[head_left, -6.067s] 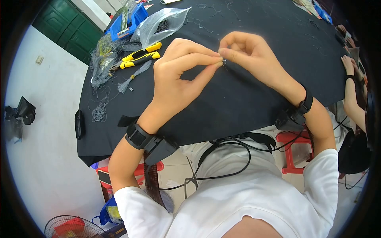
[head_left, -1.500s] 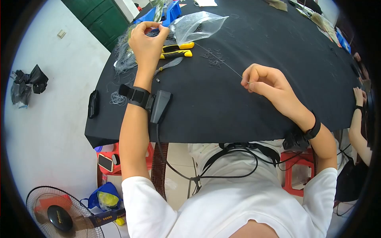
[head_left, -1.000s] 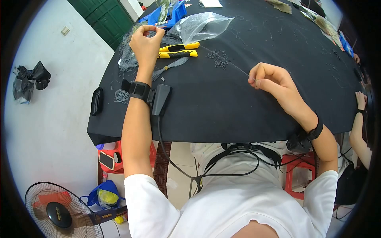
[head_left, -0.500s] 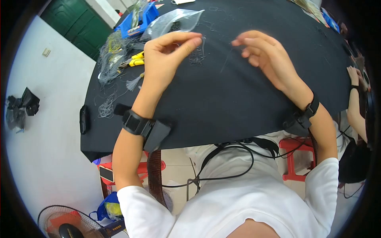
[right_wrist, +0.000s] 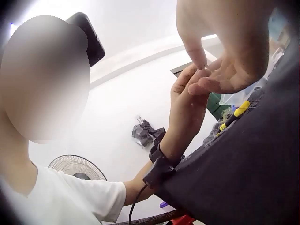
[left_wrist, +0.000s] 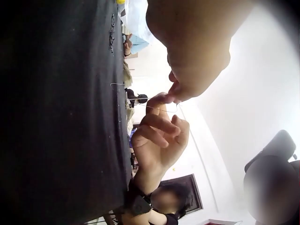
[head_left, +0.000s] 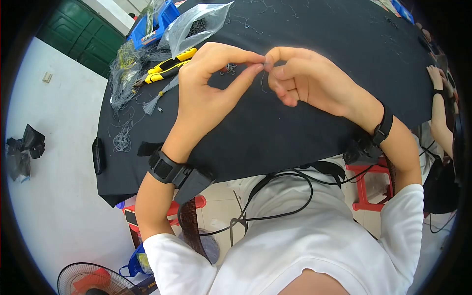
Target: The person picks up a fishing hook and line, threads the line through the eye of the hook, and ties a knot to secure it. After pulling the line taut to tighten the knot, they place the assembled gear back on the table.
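Head view: above, looking down; table (head_left: 295,132) toward 12 o'clock.
Left wrist: close, facing right hand (left_wrist: 159,140).
Right wrist: close, facing left hand (right_wrist: 187,96).
Shared: touching fingertips (head_left: 255,60).

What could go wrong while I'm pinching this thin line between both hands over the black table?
1. The thin line, pinched between the left hand and right hand, is barely visible; if it slips it would probably be hard to find on the black table.
2. The small dark pieces lie just beyond the fingertips; a loose end might snag them.
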{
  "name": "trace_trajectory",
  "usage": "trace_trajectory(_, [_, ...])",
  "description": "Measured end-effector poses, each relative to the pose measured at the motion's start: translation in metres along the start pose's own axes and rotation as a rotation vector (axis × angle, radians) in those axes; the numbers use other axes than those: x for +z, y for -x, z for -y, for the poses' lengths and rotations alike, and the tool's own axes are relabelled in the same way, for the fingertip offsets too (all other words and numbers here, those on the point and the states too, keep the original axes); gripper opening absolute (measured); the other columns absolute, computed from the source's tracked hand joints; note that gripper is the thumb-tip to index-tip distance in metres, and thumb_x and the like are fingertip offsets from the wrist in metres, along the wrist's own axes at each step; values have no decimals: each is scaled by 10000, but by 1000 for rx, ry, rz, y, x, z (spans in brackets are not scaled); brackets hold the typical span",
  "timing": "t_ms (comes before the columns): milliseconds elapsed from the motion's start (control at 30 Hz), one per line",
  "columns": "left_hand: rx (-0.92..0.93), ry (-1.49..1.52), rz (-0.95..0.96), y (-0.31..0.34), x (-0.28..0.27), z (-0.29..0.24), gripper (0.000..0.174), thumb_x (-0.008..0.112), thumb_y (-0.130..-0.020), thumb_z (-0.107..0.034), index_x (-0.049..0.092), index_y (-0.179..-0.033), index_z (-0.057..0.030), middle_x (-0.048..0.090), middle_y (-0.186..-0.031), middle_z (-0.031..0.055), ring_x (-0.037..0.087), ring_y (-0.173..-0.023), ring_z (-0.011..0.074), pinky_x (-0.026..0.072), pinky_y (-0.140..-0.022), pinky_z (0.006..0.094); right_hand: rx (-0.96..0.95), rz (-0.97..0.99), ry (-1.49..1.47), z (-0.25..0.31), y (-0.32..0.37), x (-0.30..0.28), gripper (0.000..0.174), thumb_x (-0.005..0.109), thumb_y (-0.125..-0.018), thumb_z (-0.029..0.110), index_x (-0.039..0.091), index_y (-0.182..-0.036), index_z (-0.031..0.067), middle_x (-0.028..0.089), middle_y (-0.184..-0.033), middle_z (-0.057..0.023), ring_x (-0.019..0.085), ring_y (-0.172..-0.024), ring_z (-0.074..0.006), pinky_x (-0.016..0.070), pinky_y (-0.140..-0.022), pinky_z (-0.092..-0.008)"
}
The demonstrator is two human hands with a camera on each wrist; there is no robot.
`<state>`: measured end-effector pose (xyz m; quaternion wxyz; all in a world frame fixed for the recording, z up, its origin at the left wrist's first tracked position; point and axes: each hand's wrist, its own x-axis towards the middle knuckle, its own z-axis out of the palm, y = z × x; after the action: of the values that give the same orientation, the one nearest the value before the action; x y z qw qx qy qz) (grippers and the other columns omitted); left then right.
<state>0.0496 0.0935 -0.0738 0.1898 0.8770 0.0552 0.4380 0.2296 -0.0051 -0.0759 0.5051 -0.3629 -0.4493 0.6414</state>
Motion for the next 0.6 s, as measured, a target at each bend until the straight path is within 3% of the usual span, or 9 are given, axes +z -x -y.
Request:
trace_trajectory(67, [46,-20,-19,-1,1,0,160,691,-724,-4,685,-873,-64,665,-846,8,577,-768,119,412,-653,239,-9,49,-47,-2,-1,-3,125,521,-840,132,546,-926,44,545,-727,-29,503,-613,-89,410,-566,-220])
trace_trajectory(167, [58,-37,-56,-3,2,-2,152,699,-689,-5,686,-822,-77,660,-787,17,582,-733,156,438,-653,253,-114,-40,48,-2,-2,1,118,534,-834,137,572,-894,43,480,-685,15,414,-604,-69,368,-575,-218])
trace_trajectory(367, [61,-36,-16,-1,5,-2,171,709,-685,-5,688,-842,-71,654,-785,18,578,-731,151,441,-652,255,-189,-130,271,-7,-3,-5,165,582,-818,182,612,-902,44,538,-755,26,418,-639,-49,347,-593,-196])
trace_trajectory(600, [11,-10,65,2,5,-4,227,709,-706,-6,682,-924,-66,646,-798,13,562,-741,111,420,-673,235,-187,-203,327,-11,-2,-3,163,625,-790,200,638,-858,53,554,-717,44,417,-625,-30,329,-570,-181])
